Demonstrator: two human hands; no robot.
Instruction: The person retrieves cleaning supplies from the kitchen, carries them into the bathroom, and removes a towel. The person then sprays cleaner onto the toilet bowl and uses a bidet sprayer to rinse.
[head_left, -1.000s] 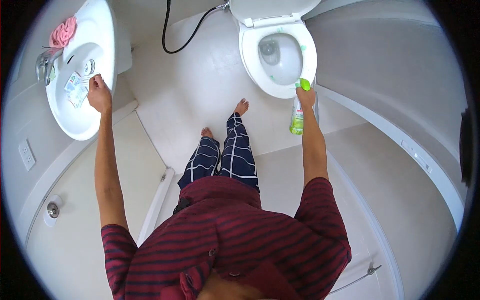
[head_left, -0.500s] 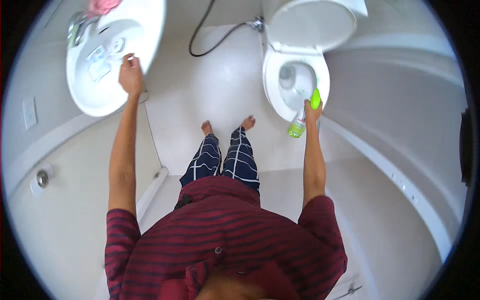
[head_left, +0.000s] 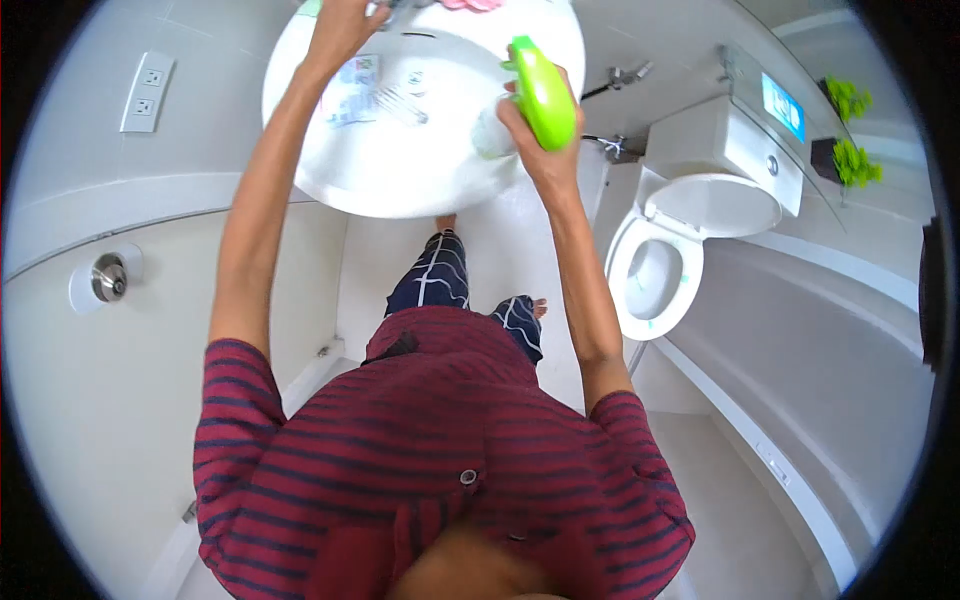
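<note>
Spray bottle (head_left: 546,95) now at the sink, off the toilet

R hand (head_left: 548,155) has swung the bottle from the toilet seat to the sink's (head_left: 415,195) R side; its grip is wrapped round the bottle's neck, green top up. L hand (head_left: 342,38) has gone from the front of the basin to the back, by the tap (head_left: 405,14). Work's now at the sink, I'd judge, w/ both hands there.

L grip: cut by top edge & blurred, so can't tell if it's holding anything.

In the way: a packet (head_left: 352,88) + slim white item (head_left: 402,106) lying in the basin. Pink cloth (head_left: 470,4) behind, nr the tap. Toilet (head_left: 660,275) off to the R, lid up, green specks on seat.
</note>
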